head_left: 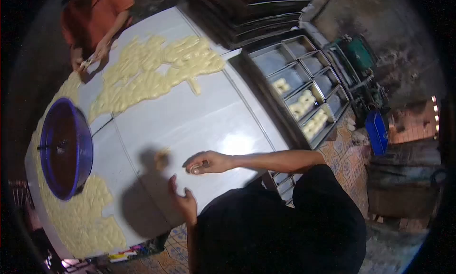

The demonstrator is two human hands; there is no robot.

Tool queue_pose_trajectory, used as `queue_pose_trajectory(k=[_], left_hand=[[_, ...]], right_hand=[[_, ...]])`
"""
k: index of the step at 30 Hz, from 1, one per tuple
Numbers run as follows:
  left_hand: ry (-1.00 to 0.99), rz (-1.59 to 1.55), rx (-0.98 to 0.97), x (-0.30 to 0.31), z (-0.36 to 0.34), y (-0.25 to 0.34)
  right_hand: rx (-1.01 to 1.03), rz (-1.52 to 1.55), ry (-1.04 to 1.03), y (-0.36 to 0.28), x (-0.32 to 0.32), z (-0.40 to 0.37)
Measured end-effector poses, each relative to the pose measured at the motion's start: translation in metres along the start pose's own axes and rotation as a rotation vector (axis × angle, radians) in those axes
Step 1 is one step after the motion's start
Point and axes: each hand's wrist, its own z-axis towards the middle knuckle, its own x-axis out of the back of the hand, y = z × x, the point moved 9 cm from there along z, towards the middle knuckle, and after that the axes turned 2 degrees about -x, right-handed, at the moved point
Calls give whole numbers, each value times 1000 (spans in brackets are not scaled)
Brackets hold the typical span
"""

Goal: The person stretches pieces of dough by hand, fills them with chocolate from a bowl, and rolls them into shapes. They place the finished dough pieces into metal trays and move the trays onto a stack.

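My left hand (183, 198) is just over the near part of the white table (190, 122). Its thumb stands apart from the fingers, and nothing shows in it. Close by, my right hand (211, 162) has its fingers curled round a small pale piece of dough (194, 169), partly hidden by them. A small yellowish-brown lump (162, 158) lies on the table beyond both hands. Many pale dough strips (156, 79) are packed together on the far part of the table. More dough strips (80, 222) lie at the lower left.
A purple basin (84, 150) stands on the table's left side. At the right, a set of metal baking pans (275, 60) holds twisted dough in several compartments. Dark trays (256, 13) are stacked behind. Across the table, a person in an orange shirt (90, 17) handles dough.
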Motion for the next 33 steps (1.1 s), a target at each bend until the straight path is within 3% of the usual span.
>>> queue_pose_trajectory(k=[1, 3, 5, 9, 12, 13, 14, 15, 16, 18, 20, 22, 23, 24, 25, 26, 27, 28, 30, 32, 33], left_hand=[[46, 56, 101, -10, -4, -21], [136, 58, 34, -21, -9, -40], [219, 92, -8, -22, -7, -18], [194, 536, 40, -35, 4, 28], [365, 467, -86, -46, -10, -3], [299, 492, 27, -47, -5, 4], [232, 515, 144, -43, 6, 21], [168, 533, 267, -45, 9, 28], [272, 522, 111, -43, 7, 41], [351, 288, 202, -41, 6, 25], [339, 434, 124, -40, 9, 56], [381, 308, 67, -39, 3, 34], [308, 428, 213, -37, 5, 26], [308, 737, 34, -47, -7, 2], [264, 576, 178, -33, 1, 26], [366, 611, 111, -33, -13, 14], [438, 351, 126, -28, -9, 6], [569, 284, 115, -20, -20, -8], [829, -36, 168, -16, -46, -55], [915, -333, 260, -17, -58, -79], [879, -370, 284, -9, -54, -69]], right_hand=[[-69, 16, -12, -20, 17, -23], [37, 184, 6, -47, 60, -74], [46, 80, -7, -74, 124, -125], [-173, -352, 416, -101, 297, -211], [-193, -542, 472, -83, 373, -234], [-171, -631, 441, -68, 386, -234], [-2, -674, 447, -54, 394, -232], [-222, -788, 448, -41, 396, -237], [-154, -818, 468, -52, 390, -238], [-106, -911, 512, -65, 384, -243], [-35, -1038, 614, -80, 374, -255], [94, -1227, 675, -100, 361, -253], [190, -1285, 706, -121, 342, -246], [189, -1274, 734, -132, 328, -238], [192, -1257, 761, -138, 310, -220], [199, -1041, 671, -133, 285, -192], [186, -839, 587, -126, 260, -166], [152, -650, 506, -128, 233, -141], [39, -499, 218, -111, 148, -75], [123, -568, -6, -100, 67, -25], [186, -653, 9, -83, 39, -2]])
